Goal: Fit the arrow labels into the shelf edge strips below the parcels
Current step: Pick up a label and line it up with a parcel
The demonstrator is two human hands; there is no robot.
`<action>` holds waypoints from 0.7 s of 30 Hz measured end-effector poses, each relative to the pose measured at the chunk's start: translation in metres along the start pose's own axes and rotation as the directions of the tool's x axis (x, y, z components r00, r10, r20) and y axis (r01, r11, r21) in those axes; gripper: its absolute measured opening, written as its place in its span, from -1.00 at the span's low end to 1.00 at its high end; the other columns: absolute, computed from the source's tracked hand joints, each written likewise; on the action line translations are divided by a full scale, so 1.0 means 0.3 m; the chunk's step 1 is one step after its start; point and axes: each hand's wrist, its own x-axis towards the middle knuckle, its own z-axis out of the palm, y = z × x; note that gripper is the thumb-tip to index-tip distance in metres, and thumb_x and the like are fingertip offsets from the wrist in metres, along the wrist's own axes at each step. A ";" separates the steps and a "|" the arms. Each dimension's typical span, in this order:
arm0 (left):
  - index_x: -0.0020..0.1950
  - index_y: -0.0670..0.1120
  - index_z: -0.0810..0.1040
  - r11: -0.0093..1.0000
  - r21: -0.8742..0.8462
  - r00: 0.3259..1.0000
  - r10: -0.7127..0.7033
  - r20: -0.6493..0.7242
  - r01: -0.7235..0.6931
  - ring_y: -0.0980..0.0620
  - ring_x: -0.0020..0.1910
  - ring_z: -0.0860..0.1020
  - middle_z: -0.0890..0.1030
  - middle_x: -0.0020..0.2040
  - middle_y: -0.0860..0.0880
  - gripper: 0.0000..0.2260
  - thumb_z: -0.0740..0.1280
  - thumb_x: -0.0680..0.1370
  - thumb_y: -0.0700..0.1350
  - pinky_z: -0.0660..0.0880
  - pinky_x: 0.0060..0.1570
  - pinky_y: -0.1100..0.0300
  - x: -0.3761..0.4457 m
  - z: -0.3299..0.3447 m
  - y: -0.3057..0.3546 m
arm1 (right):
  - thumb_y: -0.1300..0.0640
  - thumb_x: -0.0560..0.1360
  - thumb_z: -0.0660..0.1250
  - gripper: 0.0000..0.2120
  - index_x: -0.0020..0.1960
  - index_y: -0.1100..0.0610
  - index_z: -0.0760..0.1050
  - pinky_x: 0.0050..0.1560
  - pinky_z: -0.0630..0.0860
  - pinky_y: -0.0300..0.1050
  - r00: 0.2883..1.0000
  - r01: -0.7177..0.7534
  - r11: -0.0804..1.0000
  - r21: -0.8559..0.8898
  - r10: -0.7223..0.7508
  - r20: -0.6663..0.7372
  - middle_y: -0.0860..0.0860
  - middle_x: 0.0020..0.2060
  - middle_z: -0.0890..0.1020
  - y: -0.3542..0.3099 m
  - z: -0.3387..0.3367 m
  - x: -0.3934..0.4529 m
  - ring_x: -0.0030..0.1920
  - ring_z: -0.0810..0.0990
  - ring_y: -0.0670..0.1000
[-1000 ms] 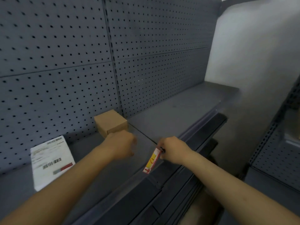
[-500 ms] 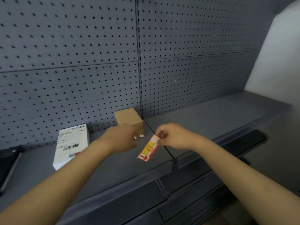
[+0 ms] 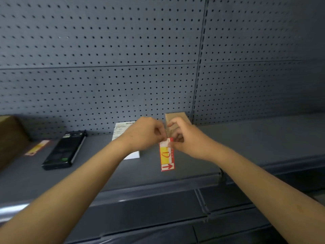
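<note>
Both hands meet above the shelf, approx. mid-width, w/ one arrow label between them. Left hand pinches the label's top edge w/ curled fingers; right hand pinches the same top end from the other side, fingers bent round it. Label hangs upright, long side vertical, red border, yellow middle w/ a red mark, white box w/ red arrow at the bottom pointing right. It's held in the air over the shelf, not in the shelf edge strip, which runs along the front edge below the hands. Behind the right hand, a small brown parcel stands at the back edge, against the pegboard, next to the upright post. Behind the left hand, a white parcel w/ a printed shipping sticker lies flat, partly hidden by the wrist. Further left: black flat box lying flat, then a 2nd arrow label lying on the shelf, blurred, beside a large brown box at the left edge of view.
</note>
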 end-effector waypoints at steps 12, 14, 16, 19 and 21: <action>-0.17 0.02 0.57 0.960 -0.160 0.933 -0.262 -0.247 0.228 0.24 -0.28 0.60 0.63 -0.27 0.15 -0.91 0.35 0.53 -0.12 0.51 -0.24 0.32 -0.357 -0.197 -0.415 | 0.16 0.50 0.40 -0.89 0.02 0.11 0.62 -0.27 0.47 -0.45 0.995 0.046 0.998 0.039 -0.050 0.091 -0.07 -0.17 0.66 -0.264 0.352 0.194 -0.25 0.59 -0.26; -0.13 0.03 0.56 0.958 -0.090 0.918 -0.287 -0.272 0.273 0.20 -0.22 0.59 0.59 -0.24 0.18 -0.96 0.35 0.52 -0.08 0.54 -0.18 0.27 -0.438 -0.237 -0.510 | 0.16 0.53 0.35 -0.90 0.01 0.11 0.62 -0.20 0.49 -0.33 0.994 0.058 0.998 0.019 -0.059 0.092 -0.10 -0.19 0.64 -0.331 0.433 0.219 -0.20 0.61 -0.19; -0.09 0.00 0.59 0.952 -0.018 0.925 -0.300 -0.235 0.304 0.06 -0.10 0.62 0.62 -0.17 0.10 -0.96 0.35 0.52 -0.07 0.58 -0.04 0.11 -0.519 -0.282 -0.594 | 0.14 0.55 0.32 -0.89 0.02 0.09 0.62 -0.20 0.46 -0.32 0.995 0.039 0.999 -0.012 -0.037 0.090 -0.11 -0.20 0.62 -0.394 0.511 0.237 -0.19 0.60 -0.16; -0.02 -0.04 0.62 0.952 0.080 0.946 -0.281 -0.159 0.297 0.00 -0.03 0.62 0.68 -0.08 0.01 -0.89 0.31 0.54 -0.10 0.56 -0.01 0.12 -0.627 -0.328 -0.697 | 0.12 0.57 0.29 -0.87 0.03 0.06 0.61 -0.26 0.39 -0.35 0.994 0.020 0.997 -0.075 -0.012 0.110 -0.18 -0.23 0.59 -0.478 0.616 0.251 -0.22 0.55 -0.23; -0.02 -0.04 0.62 0.944 0.121 0.948 -0.293 -0.124 0.307 0.00 -0.04 0.62 0.68 -0.07 0.02 -0.86 0.27 0.54 -0.12 0.54 -0.03 0.14 -0.693 -0.343 -0.743 | 0.12 0.58 0.28 -0.85 0.04 0.08 0.61 -0.22 0.42 -0.30 0.993 0.013 0.995 -0.098 -0.001 0.121 -0.15 -0.21 0.59 -0.533 0.671 0.252 -0.21 0.55 -0.20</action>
